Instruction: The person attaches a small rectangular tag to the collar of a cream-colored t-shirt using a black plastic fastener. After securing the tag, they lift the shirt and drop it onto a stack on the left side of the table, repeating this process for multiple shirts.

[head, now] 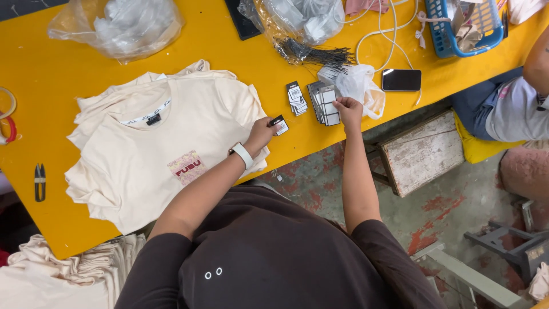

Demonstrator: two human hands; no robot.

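Note:
A stack of cream T-shirts [143,143] lies on the yellow table [51,74], the top one with a small chest patch. My left hand [262,135], with a white watch on the wrist, pinches a small black hang tag [280,124] at the shirts' right edge. My right hand [347,110] rests on a row of grey and white tags [323,103] standing on edge. A second small pile of tags [295,98] lies just left of that row.
A bundle of black tag strings [320,56] and clear plastic bags [123,26] sit at the back. A phone [401,80], white cables, a blue basket [463,26], black snips [39,182]. More cream cloth [51,277] lies below the table. Another person [514,103] sits right, beside a wooden stool [423,151].

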